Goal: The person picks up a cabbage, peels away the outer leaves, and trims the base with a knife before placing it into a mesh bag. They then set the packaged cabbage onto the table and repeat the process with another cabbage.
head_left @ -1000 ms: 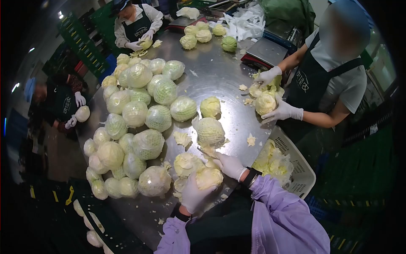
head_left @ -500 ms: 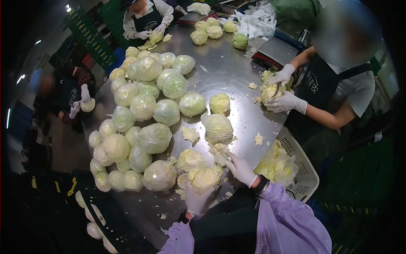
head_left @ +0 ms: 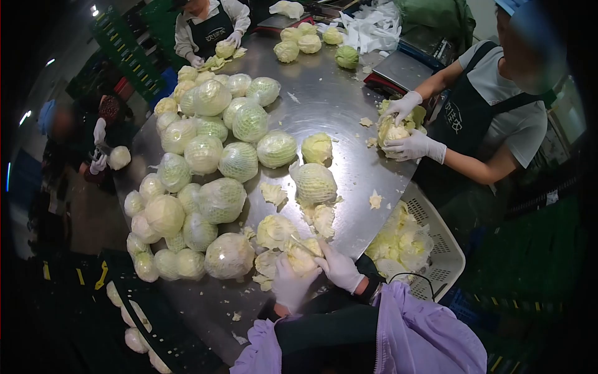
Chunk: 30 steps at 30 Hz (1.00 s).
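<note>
My left hand (head_left: 291, 284), in a white glove, is closed around the lower left side of a pale, trimmed cabbage (head_left: 301, 259) close to my body. From the right, my gloved right hand (head_left: 339, 268) reaches to the same cabbage with its fingers closed on a knife. The thin knife blade (head_left: 303, 247) lies across the top of the cabbage; the handle is hidden in the hand. Loose cabbage leaves (head_left: 266, 262) lie to the left, beside another peeled cabbage (head_left: 276, 231). Farther up is a cabbage in a net sleeve (head_left: 315, 184).
Many wrapped cabbages (head_left: 221, 201) cover the left of the metal table (head_left: 355, 215). A white crate (head_left: 450, 249) of leaves stands at the right edge. Across the corner, a co-worker's gloved hands (head_left: 411, 145) handle a cabbage; two other people work farther back.
My right hand has moved left and down with the knife, from the leaves near the netted cabbage to the cabbage in my left hand. The view has shifted slightly.
</note>
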{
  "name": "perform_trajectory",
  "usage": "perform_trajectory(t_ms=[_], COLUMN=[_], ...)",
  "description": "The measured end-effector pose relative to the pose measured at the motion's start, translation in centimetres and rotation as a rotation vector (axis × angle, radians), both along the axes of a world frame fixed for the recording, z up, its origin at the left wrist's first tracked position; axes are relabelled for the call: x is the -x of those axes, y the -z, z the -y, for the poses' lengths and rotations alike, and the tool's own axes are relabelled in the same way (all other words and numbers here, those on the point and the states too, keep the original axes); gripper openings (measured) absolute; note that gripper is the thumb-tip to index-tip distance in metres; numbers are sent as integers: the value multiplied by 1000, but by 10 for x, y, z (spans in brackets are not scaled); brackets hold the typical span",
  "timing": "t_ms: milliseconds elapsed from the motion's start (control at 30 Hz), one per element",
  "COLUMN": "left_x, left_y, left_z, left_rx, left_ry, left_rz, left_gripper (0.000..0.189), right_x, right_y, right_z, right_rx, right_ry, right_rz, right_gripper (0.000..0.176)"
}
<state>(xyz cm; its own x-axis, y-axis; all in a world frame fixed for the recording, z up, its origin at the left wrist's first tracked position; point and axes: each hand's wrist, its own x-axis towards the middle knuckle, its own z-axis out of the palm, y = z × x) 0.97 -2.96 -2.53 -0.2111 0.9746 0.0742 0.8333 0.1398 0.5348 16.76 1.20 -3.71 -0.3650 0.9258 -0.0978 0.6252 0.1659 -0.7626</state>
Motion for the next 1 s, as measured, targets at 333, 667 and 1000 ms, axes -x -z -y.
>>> perform_trajectory(t_ms=[333,667,1000], left_x=[24,41,5], left_y=[19,59,27], left_z=[21,47,11], left_rx=[0,97,-182], left_ry=[79,8,360], left_rz=[245,531,195], left_gripper=[101,103,87], right_x=[-22,-10,-8], right_y=[11,4,-2], right_z=[-27,-18,-38], right_rx=[772,64,-214], right_ry=[113,-144,-70], right_rz=[-589,-257,-12], right_gripper=[44,93,32])
